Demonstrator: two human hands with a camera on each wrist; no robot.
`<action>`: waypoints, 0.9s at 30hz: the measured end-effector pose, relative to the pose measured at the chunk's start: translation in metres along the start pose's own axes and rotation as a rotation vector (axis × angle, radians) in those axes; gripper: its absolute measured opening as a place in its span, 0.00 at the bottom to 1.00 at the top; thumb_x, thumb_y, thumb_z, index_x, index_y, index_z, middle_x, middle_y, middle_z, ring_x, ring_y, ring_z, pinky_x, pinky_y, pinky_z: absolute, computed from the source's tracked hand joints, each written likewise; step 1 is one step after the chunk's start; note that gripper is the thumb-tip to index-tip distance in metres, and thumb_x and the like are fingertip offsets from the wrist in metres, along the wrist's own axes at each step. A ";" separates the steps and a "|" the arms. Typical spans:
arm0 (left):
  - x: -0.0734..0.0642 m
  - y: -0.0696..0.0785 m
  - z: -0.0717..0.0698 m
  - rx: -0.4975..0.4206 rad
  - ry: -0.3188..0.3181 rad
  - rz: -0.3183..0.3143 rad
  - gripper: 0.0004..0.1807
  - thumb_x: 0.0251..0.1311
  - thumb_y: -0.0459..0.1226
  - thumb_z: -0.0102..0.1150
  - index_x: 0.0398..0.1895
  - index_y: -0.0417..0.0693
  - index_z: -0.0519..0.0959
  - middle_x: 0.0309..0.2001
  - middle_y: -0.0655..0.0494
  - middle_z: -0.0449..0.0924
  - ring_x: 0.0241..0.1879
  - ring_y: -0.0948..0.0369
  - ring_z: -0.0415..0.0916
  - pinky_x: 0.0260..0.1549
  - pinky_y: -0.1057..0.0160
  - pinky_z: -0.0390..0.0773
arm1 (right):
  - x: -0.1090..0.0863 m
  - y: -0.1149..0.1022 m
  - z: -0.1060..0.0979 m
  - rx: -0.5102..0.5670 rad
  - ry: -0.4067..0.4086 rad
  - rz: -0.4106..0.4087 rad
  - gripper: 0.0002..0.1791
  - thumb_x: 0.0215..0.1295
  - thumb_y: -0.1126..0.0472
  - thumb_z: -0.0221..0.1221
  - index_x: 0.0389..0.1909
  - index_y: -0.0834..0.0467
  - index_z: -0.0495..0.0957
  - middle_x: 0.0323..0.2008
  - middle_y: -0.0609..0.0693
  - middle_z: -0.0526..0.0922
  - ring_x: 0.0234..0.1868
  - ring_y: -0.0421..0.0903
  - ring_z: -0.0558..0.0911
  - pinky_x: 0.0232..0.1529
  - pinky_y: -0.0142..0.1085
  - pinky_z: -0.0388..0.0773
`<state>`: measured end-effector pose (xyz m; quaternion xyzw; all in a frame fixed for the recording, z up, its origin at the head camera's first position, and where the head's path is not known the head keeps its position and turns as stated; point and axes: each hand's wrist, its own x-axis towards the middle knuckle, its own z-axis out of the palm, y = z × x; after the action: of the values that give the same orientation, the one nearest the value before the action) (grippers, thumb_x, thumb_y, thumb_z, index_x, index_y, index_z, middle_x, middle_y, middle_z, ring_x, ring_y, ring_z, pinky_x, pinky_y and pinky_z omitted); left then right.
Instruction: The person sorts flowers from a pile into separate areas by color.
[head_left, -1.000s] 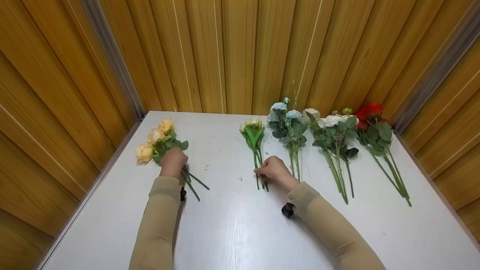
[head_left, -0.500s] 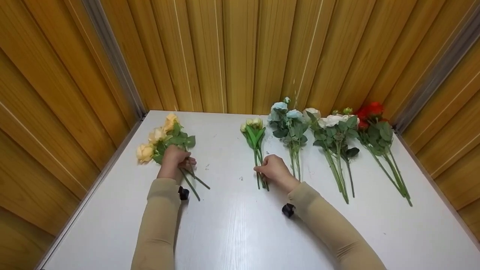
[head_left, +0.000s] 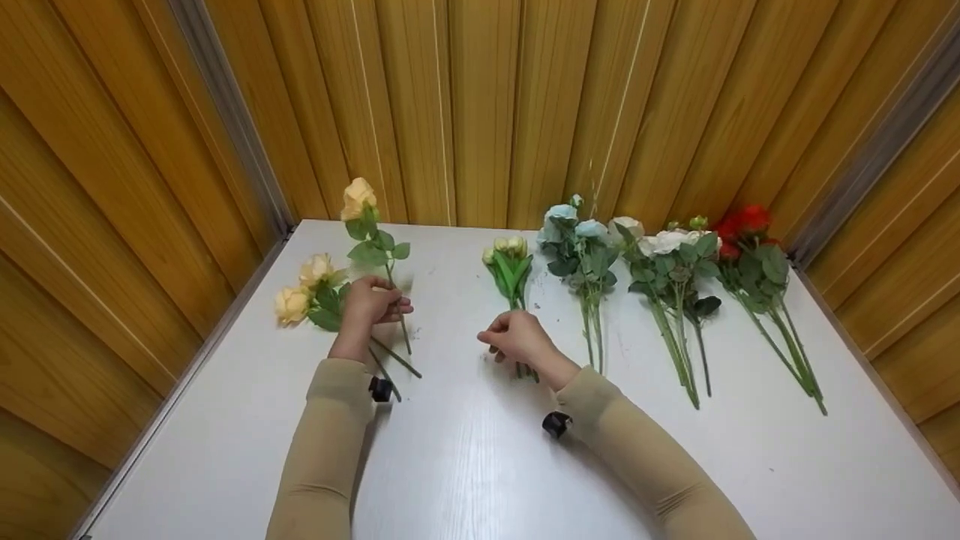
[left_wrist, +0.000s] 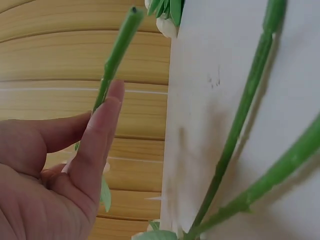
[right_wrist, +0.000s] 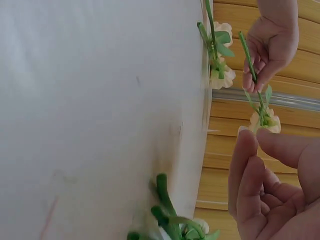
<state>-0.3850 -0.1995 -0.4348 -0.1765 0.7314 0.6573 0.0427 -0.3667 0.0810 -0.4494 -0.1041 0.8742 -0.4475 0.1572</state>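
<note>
In the head view, my left hand (head_left: 367,307) pinches the stem of a yellow-peach rose (head_left: 360,199), held raised with its bloom pointing up and away. The left wrist view shows its green stem (left_wrist: 117,47) between thumb and fingers. Beneath that hand, two more yellow-peach roses (head_left: 292,304) lie on the table with stems crossed. My right hand (head_left: 517,337) hovers over the lower stems of the pale tulips (head_left: 511,266), fingers loosely bent. Its thumb and index tips come near each other with nothing between them in the right wrist view.
Right of the tulips, light blue roses (head_left: 577,225), white flowers (head_left: 667,241) and red flowers (head_left: 750,221) lie in a row on the white table (head_left: 465,457). Wood-look panels (head_left: 480,112) stand along the back and both sides.
My left hand has drawn one yellow-peach rose out of its group, lifting it up and to the right. The right hand has let go of the tulip stems and shifted slightly left.
</note>
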 end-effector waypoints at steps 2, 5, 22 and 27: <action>-0.002 0.003 0.009 -0.002 -0.002 0.015 0.13 0.71 0.30 0.57 0.55 0.35 0.72 0.31 0.49 0.89 0.28 0.62 0.88 0.29 0.66 0.87 | 0.002 -0.004 0.009 0.052 -0.031 -0.018 0.11 0.70 0.58 0.66 0.40 0.63 0.87 0.30 0.55 0.89 0.23 0.42 0.84 0.34 0.42 0.87; -0.005 0.006 0.024 -0.005 -0.004 0.031 0.12 0.70 0.30 0.58 0.53 0.37 0.73 0.36 0.45 0.90 0.30 0.62 0.89 0.30 0.66 0.87 | 0.007 -0.011 0.026 0.141 -0.069 -0.048 0.11 0.71 0.61 0.64 0.44 0.66 0.87 0.33 0.58 0.90 0.23 0.40 0.85 0.34 0.37 0.87; -0.016 -0.002 0.040 0.133 -0.050 0.156 0.14 0.72 0.36 0.60 0.51 0.32 0.77 0.43 0.36 0.88 0.36 0.56 0.90 0.41 0.54 0.89 | 0.022 -0.027 0.059 0.338 -0.030 -0.086 0.08 0.64 0.72 0.66 0.41 0.69 0.81 0.31 0.63 0.90 0.22 0.37 0.84 0.35 0.39 0.89; -0.020 -0.008 -0.003 0.422 -0.046 0.045 0.15 0.75 0.41 0.56 0.45 0.34 0.78 0.28 0.49 0.85 0.26 0.61 0.83 0.30 0.62 0.86 | 0.028 -0.022 0.057 0.333 -0.025 -0.012 0.07 0.63 0.72 0.67 0.40 0.68 0.80 0.32 0.63 0.90 0.21 0.37 0.84 0.31 0.34 0.87</action>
<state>-0.3629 -0.1987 -0.4364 -0.1322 0.8555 0.4941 0.0806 -0.3703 0.0162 -0.4679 -0.0873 0.7854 -0.5855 0.1806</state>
